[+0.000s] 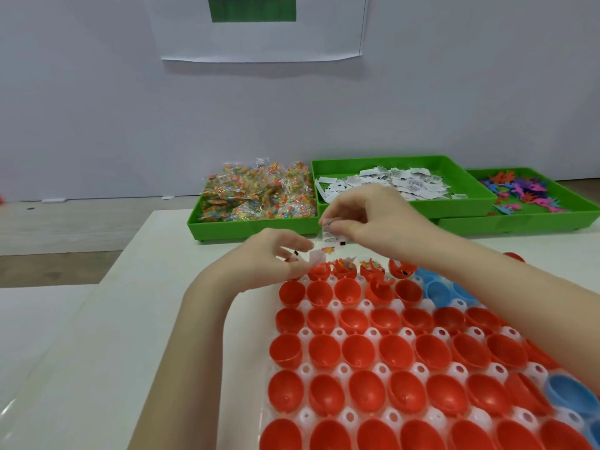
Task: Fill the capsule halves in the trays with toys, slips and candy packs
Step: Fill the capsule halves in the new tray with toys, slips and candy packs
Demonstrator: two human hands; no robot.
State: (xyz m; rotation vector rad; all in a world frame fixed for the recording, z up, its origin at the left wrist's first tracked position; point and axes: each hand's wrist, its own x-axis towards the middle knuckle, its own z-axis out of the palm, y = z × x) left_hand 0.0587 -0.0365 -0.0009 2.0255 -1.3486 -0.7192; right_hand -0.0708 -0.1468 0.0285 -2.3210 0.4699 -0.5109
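A white plastic tray (pixel 347 417) holds rows of red capsule halves (pixel 358 350) and some blue capsule halves (pixel 566 393). The far row has red halves with toys and candy in them (pixel 344 271). My right hand (pixel 373 219) pinches a small stack of printed paper slips (pixel 329 233) above that far row. My left hand (pixel 276 254) pinches one white slip (pixel 316 257) just over the far-left red half (pixel 319 271). A clear candy pack seems to hang between the two hands.
Three green bins stand at the back of the white table: candy packs (pixel 256 193) on the left, paper slips (pixel 399 185) in the middle, coloured plastic toys (pixel 526 193) on the right. A white wall with a paper sheet rises behind them.
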